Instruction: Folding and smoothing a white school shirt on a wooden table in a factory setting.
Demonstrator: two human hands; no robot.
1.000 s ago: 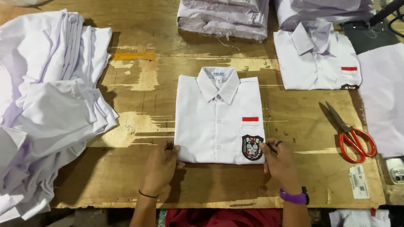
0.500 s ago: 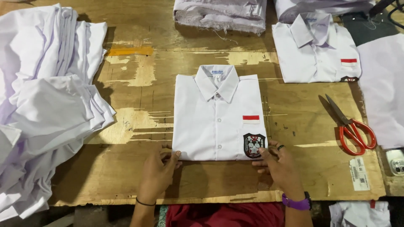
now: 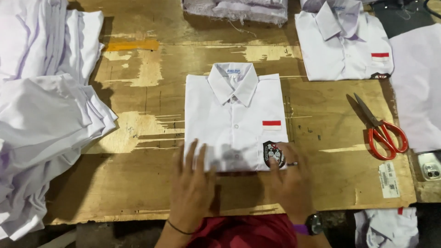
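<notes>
A folded white collared shirt point(image 3: 234, 117) with a red-and-white patch and a dark crest badge lies collar-up in the middle of the worn wooden table point(image 3: 138, 92). My left hand point(image 3: 192, 183) lies flat with fingers spread on the shirt's lower left edge. My right hand point(image 3: 290, 177) rests open on the lower right corner, fingertips by the crest badge. A ring is on one right finger, a purple-strapped watch on the right wrist, a thin band on the left wrist. Neither hand grips anything.
A tall heap of loose white shirts point(image 3: 41, 119) fills the left side. Another folded shirt point(image 3: 342, 43) lies at the back right, a stack of folded cloth point(image 3: 236, 9) at the back. Red-handled scissors point(image 3: 383, 131), white fabric point(image 3: 420, 87) and a phone point(image 3: 431, 166) lie at the right.
Both hands have slid up from the shirt's bottom corners onto its lower edge, fingers now flat on the fabric. The shirt stays in place.
</notes>
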